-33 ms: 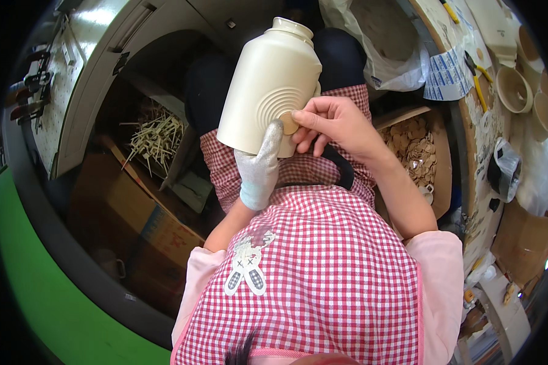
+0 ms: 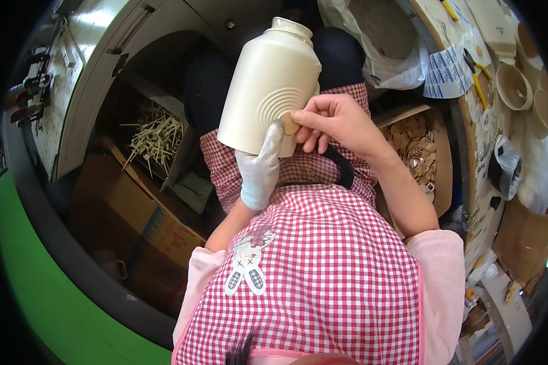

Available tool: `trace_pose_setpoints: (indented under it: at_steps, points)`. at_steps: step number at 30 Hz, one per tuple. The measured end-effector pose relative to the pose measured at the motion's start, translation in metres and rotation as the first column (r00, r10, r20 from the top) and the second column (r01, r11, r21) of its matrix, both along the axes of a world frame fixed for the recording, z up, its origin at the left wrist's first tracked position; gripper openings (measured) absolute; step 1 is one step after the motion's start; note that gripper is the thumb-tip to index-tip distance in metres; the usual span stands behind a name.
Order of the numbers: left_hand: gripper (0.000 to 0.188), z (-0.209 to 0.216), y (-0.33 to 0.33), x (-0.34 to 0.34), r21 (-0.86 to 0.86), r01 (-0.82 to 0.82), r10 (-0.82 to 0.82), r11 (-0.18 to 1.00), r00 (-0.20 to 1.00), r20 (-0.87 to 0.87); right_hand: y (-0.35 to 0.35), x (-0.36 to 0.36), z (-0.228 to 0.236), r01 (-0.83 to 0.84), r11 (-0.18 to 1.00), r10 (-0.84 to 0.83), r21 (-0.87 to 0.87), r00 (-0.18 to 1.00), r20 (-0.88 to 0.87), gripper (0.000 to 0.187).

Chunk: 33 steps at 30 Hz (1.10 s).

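Cream container (image 2: 271, 73): over the lap (image 2: 216, 161), neck pointing away.
Tan disc (image 2: 291, 125): against its raised rings (image 2: 275, 102).
Gloved left hand (image 2: 260, 170): clasps base end, fingers hidden.
Bare right hand (image 2: 341, 125): closed, pinching disc's edge.
Progress: disc touching, not yet released.

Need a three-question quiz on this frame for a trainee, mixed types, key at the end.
1. True or false: the left hand holding the jar wears a glove.

2. What is at the fingertips of the right hand?
A) pliers
B) a tan disc
C) a plastic bag

3. Fill in: the heap of thin sticks lies on the person's ____ side.

Key: 1. True. 2. B. 3. Left.
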<state>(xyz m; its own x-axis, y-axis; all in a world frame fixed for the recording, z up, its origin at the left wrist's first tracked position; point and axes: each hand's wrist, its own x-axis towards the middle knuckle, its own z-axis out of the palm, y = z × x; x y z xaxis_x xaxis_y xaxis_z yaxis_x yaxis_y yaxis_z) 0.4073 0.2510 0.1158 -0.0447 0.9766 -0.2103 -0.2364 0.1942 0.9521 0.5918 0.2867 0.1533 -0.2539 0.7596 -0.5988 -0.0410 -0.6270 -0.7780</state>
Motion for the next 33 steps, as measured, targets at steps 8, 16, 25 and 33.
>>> trace_pose_setpoints:
  at_steps: [8, 16, 25, 33]
  points:
    - [0.038, -0.006, 0.0, -0.015, 0.046, 0.03, -0.025, 0.998, 0.996, -0.089, 0.003, -0.015, -0.037, 0.155, 0.988, -0.155, 0.017, 0.985, 0.078, 0.047]
    - [0.031, -0.001, 0.017, -0.029, 0.409, 0.34, 0.008, 0.847, 0.76, -0.65, 0.009, -0.02, -0.039, 0.17, 0.923, -0.201, 0.345, 0.978, 0.058, 0.064]
    - [0.032, 0.031, 0.03, -0.009, 0.134, -0.002, 0.005, 0.991, 1.0, -0.025, 0.033, 0.005, -0.006, 0.176, 0.739, -0.345, 0.651, 0.928, 0.141, 0.029]
    - [0.035, 0.025, 0.05, -0.004, -0.093, 0.028, -0.01, 0.995, 0.981, 0.193, 0.2, 0.36, -0.01, -0.645, 0.625, -0.621, 0.44, -0.069, 0.78, 0.035]
